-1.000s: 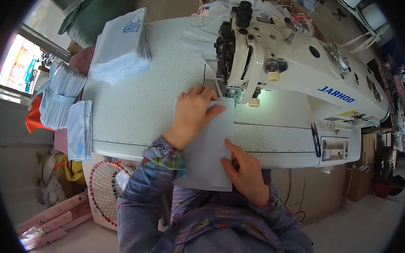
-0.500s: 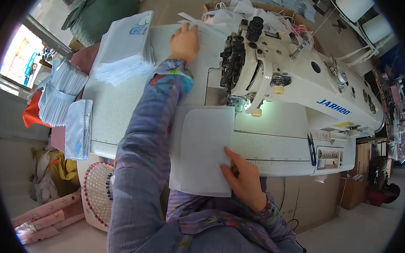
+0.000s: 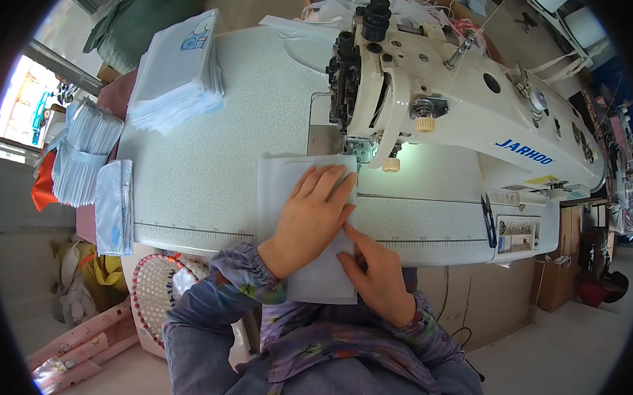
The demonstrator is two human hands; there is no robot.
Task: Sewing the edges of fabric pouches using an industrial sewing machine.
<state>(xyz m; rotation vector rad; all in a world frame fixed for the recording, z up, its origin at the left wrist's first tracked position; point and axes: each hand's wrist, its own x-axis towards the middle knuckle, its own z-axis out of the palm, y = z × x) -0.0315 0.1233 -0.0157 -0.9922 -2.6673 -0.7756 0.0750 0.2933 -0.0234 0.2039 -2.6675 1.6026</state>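
A white rectangular fabric piece (image 3: 320,278), with a rounded layer showing on it, lies at the table's front edge and hangs over toward my lap. Its far right corner is close to the needle area of the sewing machine (image 3: 425,87). My left hand (image 3: 310,219) rests flat on the fabric, fingers together and stretched toward the machine. At the fabric's right edge, my right hand (image 3: 380,276) holds it between thumb and fingers; the fingers beneath are hidden.
A stack of folded white fabric pieces (image 3: 174,80) lies far left. Tied light-blue bundles (image 3: 88,151) and a folded printed piece (image 3: 114,206) sit at the left edge. Black thread snips (image 3: 488,222) lie by a small parts tray (image 3: 519,234). A basket (image 3: 155,296) stands below left.
My left hand has come back from the far side of the table and now lies on the fabric. My right hand stays at the fabric's edge.
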